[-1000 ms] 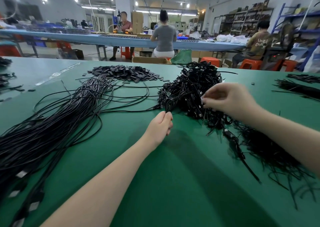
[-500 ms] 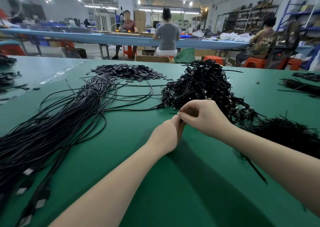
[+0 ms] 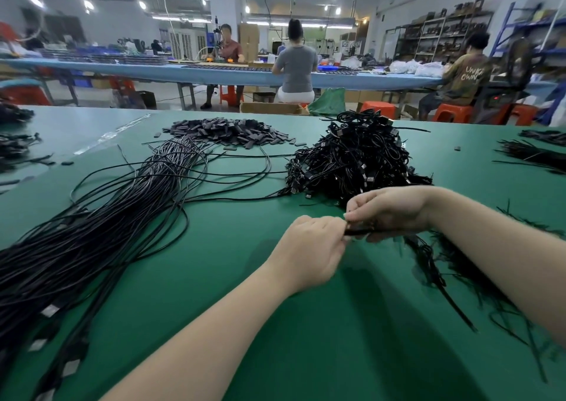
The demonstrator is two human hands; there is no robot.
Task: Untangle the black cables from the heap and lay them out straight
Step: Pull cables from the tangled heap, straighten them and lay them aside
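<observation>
The tangled heap [image 3: 352, 158] of black cables sat on the green table [image 3: 245, 339], just beyond your hands. Your left hand [image 3: 309, 252] and right hand [image 3: 387, 212], fingers curled, pinched one black cable end [image 3: 356, 232] between them. The straightened cable bundle [image 3: 101, 232] lay at your left.

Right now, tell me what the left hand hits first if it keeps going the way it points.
The left hand points up and right; the right hand is directly ahead, probably first, then the heap.
</observation>
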